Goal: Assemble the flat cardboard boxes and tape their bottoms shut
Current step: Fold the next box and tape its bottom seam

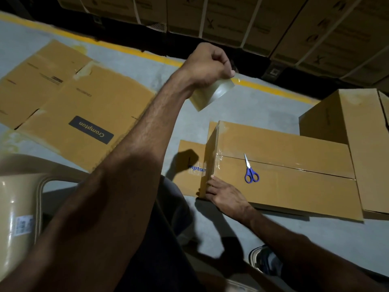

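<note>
Cardboard box (280,175) sits on the floor at centre-right, assembled, bottom up, long axis running left-right across my view. Clear tape already runs along the centre seam and down over the left end face. Blue scissors (251,170) lie on top, just right of that end.

My right hand (223,193) rests at the box's near-left corner, fingers pressing the edge of the end face, not wrapped round anything. My left hand (207,62) is up high and farther off, fingers clenched on a loose strip of tape (212,93) that hangs below it. Can't tell if the strip joins a roll.

Key relation, imo: the strip hangs above and a bit left of the box's left end, so it has to come down and toward me to reach that end. Left hand has the tape; right hand is the one at the box.

Farther out: flat cardboard (80,114) w/ Crompton print on the left, another assembled box (353,131) on the right, strapped cartons (252,22) stacked at the far side.
</note>
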Available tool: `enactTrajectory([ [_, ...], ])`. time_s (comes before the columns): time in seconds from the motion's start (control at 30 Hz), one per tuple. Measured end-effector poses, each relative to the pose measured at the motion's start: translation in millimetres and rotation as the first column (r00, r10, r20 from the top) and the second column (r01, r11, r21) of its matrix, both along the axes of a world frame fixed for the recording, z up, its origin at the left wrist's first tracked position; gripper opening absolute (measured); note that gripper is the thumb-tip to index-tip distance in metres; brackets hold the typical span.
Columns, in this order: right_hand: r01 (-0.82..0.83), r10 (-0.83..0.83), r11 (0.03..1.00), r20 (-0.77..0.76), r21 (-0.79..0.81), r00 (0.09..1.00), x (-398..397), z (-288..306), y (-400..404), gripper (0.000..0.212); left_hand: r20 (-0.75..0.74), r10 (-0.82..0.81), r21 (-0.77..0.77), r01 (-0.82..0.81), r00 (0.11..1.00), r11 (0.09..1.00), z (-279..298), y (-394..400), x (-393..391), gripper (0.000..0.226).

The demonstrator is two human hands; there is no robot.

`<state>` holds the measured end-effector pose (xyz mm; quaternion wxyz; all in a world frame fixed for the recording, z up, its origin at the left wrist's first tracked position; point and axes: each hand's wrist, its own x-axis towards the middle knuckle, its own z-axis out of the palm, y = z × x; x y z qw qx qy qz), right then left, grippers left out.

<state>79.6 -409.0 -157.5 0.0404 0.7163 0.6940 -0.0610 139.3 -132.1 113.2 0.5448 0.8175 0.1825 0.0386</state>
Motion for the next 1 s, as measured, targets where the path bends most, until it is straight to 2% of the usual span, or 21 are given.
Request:
enactTrajectory([
  [0.1, 0.010, -0.016, 0.998, -0.090, -0.067, 0.996, 4.7, 3.7, 7.9, 0.034, 0.003, 0.002, 0.003, -0.002, 1.000, 1.000, -1.1, 0.5, 0.5, 0.009],
  [0.2, -0.027, 0.005, 0.973, -0.096, -0.228, 0.995, 10.5, 17.1, 19.0, 0.040, 0.011, 0.006, -0.011, -0.006, 1.000, 1.000, -1.5, -0.8, 1.3, 0.005],
  [0.33, 0.049, -0.089, 0.965, -0.148, -0.256, 0.985, 32.2, 28.9, 34.5, 0.077, 0.005, 0.005, -0.017, -0.005, 1.000, 1.000, 0.3, -6.3, 4.2, 0.005],
  [0.43, 0.149, -0.169, 0.963, -0.074, -0.225, 0.983, 68.4, 35.8, 44.4, 0.072, 0.001, 0.001, -0.012, -0.001, 1.000, 1.000, -0.5, -9.6, 8.1, 0.004],
  [0.5, 0.183, -0.202, 0.945, -0.046, -0.270, 0.978, 90.2, 39.0, 52.0, 0.071, 0.002, 0.002, -0.008, -0.002, 1.000, 1.000, -2.8, -10.5, 11.4, 0.007],
  [0.77, 0.324, -0.324, 0.907, 0.046, -0.267, 0.945, 166.0, 28.6, 100.0, 0.080, 0.026, 0.029, -0.011, -0.028, 0.999, 1.000, -9.7, 0.2, 15.4, 0.008],
  [0.87, 0.447, -0.459, 0.874, -0.022, -0.189, 0.888, 185.4, 22.1, 112.2, 0.077, 0.017, 0.043, -0.015, -0.043, 0.999, 0.999, -11.2, 4.9, 16.0, 0.007],
  [0.93, 0.579, -0.598, 0.799, -0.115, -0.161, 0.794, 191.8, 19.0, 115.0, 0.073, 0.021, 0.044, -0.016, -0.043, 0.999, 0.999, -12.6, 6.8, 18.2, 0.007],
  [1.0, 0.683, -0.694, 0.719, -0.188, -0.129, 0.694, 193.6, 14.2, 118.7, 0.055, 0.027, 0.036, -0.011, -0.035, 0.999, 0.999, -12.7, 7.4, 22.6, 0.006],
])
